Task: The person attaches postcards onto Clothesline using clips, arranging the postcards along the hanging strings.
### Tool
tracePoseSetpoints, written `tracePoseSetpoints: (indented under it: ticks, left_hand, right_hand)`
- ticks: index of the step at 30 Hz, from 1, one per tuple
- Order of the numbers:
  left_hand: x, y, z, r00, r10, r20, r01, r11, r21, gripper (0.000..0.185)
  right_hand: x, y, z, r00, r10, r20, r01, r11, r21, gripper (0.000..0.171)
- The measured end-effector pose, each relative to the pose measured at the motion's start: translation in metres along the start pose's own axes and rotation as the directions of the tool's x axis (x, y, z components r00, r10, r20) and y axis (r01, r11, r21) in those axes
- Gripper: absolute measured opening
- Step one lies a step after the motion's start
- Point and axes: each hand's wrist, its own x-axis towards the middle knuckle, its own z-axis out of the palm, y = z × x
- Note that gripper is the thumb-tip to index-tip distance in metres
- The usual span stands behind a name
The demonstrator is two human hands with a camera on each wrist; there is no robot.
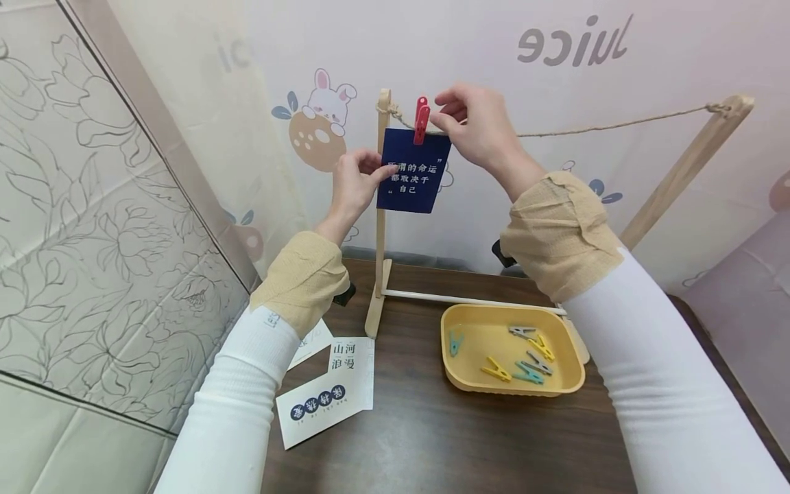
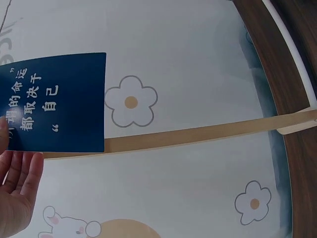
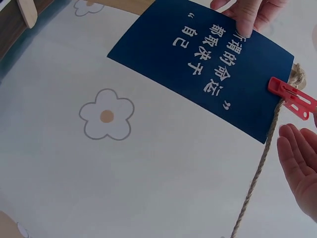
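Dark blue card (image 1: 413, 177) hanging near upper centre of the head view, pinned at its top edge to the twine line (image 1: 605, 126) by a red clothespin (image 1: 422, 119), just beside the left wooden post (image 1: 380, 213) of the rack. Probably light, thin and fairly stiff, like a postcard; likely to bend or crease if pinched hard, and to swing on the peg if nudged. Best taken at an edge or corner, clear of the print, with the peg squeezed at its upper tails.

Left hand (image 1: 354, 182) at the card's left edge, thumb and fingertips pinching that edge lightly. Right hand (image 1: 478, 127) up at the line to the right of the peg, fingers loosely bent and near the peg; from the right wrist view seemingly apart from the peg, gripping nothing, though contact with the card's upper corner cannot be ruled out.

White Chinese characters on the card, in quotation marks, roughly "所谓的命运 都取决于 自己". Grey "Juice", mirrored, on the backdrop at upper right. More printed cards (image 1: 327, 394) lying on the brown surface (image 1: 432, 439) at lower left, one reading "山河 浪漫". Yellow tray (image 1: 453, 374) at lower centre right holding loose clothespins (image 1: 524, 357) in yellow, grey and teal.
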Motion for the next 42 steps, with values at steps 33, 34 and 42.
tracePoseSetpoints:
  ticks: [33,34,42]
  left_hand:
    - [-0.049,-0.024,-0.007,0.968,0.04,-0.247,-0.091,0.976,-0.199,0.024]
    - [-0.052,-0.025,-0.007,0.97,0.035,-0.242,-0.086,0.975,-0.204,0.023]
    - [-0.073,-0.031,-0.005,0.979,0.008,-0.204,-0.061,0.965,-0.255,0.02]
  right_hand:
    - [-0.077,0.057,0.012,0.897,-0.216,-0.386,0.252,0.967,0.044,0.017]
    - [-0.081,0.059,0.013,0.898,-0.216,-0.382,0.25,0.967,0.041,0.017]
    - [-0.108,0.077,0.02,0.893,-0.227,-0.388,0.253,0.967,0.017,0.014]
